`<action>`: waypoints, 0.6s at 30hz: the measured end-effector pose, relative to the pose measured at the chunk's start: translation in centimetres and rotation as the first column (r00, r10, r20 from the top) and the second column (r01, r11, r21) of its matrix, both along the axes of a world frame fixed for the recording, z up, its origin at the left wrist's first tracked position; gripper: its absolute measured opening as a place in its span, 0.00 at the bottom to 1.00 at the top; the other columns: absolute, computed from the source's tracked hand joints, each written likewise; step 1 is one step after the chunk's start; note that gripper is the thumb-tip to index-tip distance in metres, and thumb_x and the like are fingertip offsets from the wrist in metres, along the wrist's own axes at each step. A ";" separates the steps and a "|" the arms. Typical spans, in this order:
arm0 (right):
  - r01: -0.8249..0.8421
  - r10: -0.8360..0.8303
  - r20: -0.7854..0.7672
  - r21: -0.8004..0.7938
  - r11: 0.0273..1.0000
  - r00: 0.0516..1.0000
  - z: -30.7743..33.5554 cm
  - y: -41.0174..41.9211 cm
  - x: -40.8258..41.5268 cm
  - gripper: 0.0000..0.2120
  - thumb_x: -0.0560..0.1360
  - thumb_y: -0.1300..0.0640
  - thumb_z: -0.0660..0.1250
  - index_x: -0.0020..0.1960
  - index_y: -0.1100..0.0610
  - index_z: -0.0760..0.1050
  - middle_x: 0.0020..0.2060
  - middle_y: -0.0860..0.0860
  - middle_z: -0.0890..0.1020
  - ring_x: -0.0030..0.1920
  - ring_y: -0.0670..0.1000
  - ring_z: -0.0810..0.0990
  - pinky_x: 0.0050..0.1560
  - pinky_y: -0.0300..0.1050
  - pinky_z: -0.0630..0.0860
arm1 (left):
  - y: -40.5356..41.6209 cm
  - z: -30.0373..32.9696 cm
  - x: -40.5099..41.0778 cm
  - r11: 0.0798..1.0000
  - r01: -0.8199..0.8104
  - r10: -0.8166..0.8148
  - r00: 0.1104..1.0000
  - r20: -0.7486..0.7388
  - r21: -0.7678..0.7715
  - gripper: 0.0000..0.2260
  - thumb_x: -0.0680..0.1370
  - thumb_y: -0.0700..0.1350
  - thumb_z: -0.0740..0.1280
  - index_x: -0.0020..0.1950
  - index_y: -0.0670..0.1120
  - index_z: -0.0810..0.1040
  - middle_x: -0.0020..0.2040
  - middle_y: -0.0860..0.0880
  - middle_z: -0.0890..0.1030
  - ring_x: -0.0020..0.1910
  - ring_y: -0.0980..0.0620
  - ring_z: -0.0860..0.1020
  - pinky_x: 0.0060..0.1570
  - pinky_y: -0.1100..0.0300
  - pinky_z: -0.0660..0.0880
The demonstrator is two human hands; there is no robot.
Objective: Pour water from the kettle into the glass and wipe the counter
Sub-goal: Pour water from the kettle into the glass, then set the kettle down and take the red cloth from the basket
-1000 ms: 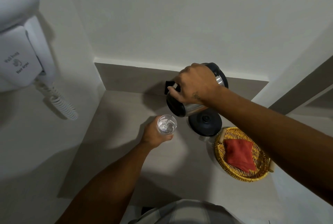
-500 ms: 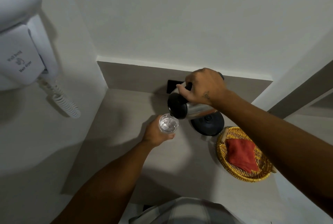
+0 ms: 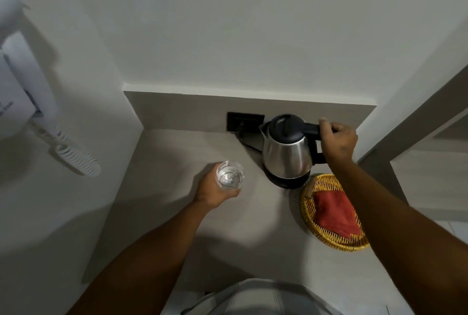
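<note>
A steel kettle [image 3: 287,154] with a black lid stands upright on its black base [image 3: 286,182] at the back of the grey counter [image 3: 177,162]. My right hand [image 3: 338,138] grips the kettle's black handle. To the left, my left hand [image 3: 214,189] holds a clear glass [image 3: 230,175] with water in it, just above the counter. A red cloth [image 3: 335,212] lies in a round wicker basket [image 3: 307,216] right of the kettle's base.
A black wall socket [image 3: 244,121] sits behind the kettle, with a cord running to the base. A white wall-mounted hair dryer [image 3: 22,87] with a coiled cord [image 3: 76,157] hangs on the left wall. Walls close the counter at left and back.
The kettle was tilted over the glass, pouring; now it has swung back right and stands upright on its base. The glass stays in my left hand.
</note>
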State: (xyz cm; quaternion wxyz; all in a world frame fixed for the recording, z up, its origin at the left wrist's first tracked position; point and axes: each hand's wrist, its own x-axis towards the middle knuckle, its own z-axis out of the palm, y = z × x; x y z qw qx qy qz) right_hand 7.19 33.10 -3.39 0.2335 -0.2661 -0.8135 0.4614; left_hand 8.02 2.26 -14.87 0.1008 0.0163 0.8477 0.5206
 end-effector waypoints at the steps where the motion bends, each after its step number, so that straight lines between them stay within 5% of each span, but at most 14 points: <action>1: 0.030 -0.030 0.006 -0.035 0.999 1.000 -0.5 0.3 0.2 0.18 0.78 0.47 0.66 0.33 0.55 0.77 0.25 0.49 0.74 0.26 0.46 0.71 0.30 0.39 0.69 | 0.0 0.1 0.1 1.000 0.002 -0.002 1.000 -0.003 -0.001 0.35 0.59 0.39 0.87 0.64 0.48 0.80 0.52 0.57 0.84 0.47 0.74 0.79 0.46 0.81 0.70; 7: 0.096 -0.099 -0.009 -0.168 0.981 0.995 -2.4 1.5 0.9 0.19 0.79 0.49 0.66 0.41 0.65 0.82 0.29 0.54 0.75 0.31 0.50 0.73 0.34 0.43 0.71 | 0.2 0.4 0.2 1.000 0.007 -0.008 1.000 -0.029 -0.009 0.34 0.59 0.38 0.87 0.62 0.49 0.80 0.51 0.56 0.84 0.48 0.75 0.79 0.46 0.80 0.71; 11: 0.057 -0.062 -0.030 -0.160 0.986 0.998 -2.1 1.4 0.7 0.18 0.79 0.49 0.66 0.40 0.62 0.82 0.30 0.54 0.76 0.32 0.49 0.75 0.36 0.44 0.73 | 0.2 0.5 0.2 1.000 0.020 -0.021 0.999 -0.044 -0.022 0.34 0.59 0.38 0.87 0.62 0.50 0.80 0.52 0.57 0.83 0.48 0.76 0.78 0.47 0.81 0.70; 15: 0.073 -0.083 -0.046 -0.192 0.979 0.995 -2.7 1.8 1.5 0.17 0.79 0.49 0.66 0.34 0.55 0.79 0.26 0.49 0.75 0.29 0.45 0.73 0.33 0.39 0.71 | 0.2 1.1 0.3 0.999 0.039 -0.042 0.996 -0.074 -0.036 0.33 0.58 0.39 0.87 0.54 0.61 0.77 0.49 0.63 0.81 0.48 0.77 0.78 0.46 0.82 0.70; 18: 0.077 -0.086 -0.043 -0.188 0.979 0.995 -3.1 2.1 1.9 0.19 0.79 0.48 0.65 0.30 0.52 0.76 0.24 0.47 0.71 0.27 0.46 0.71 0.32 0.40 0.68 | 0.2 0.9 0.3 0.999 0.035 -0.037 0.997 -0.061 -0.029 0.33 0.59 0.38 0.87 0.58 0.56 0.78 0.50 0.59 0.82 0.48 0.73 0.79 0.47 0.81 0.71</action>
